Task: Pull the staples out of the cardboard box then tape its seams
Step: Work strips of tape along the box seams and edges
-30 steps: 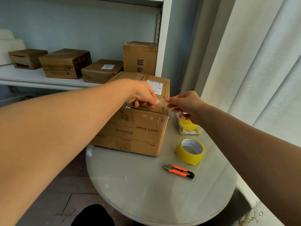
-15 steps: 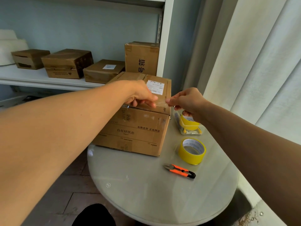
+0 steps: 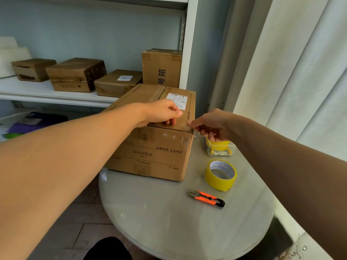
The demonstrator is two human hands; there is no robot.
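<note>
Cardboard box [image 3: 150, 147]: on round table [image 3: 169, 222], 11 o'clock sector. My left hand [image 3: 163, 113], fingers curled, presses its near top edge; my right hand [image 3: 212, 126] pinches a clear tape strip [image 3: 185, 124] there. Yellow tape roll [image 3: 220, 174] at 2 o'clock; orange cutter [image 3: 206, 198] just beside it.

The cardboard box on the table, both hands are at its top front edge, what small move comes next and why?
Probably press down: the right hand pinches a clear strip at the cardboard box near corner while the left hand holds the top edge, so smoothing it flat seems next.
</note>
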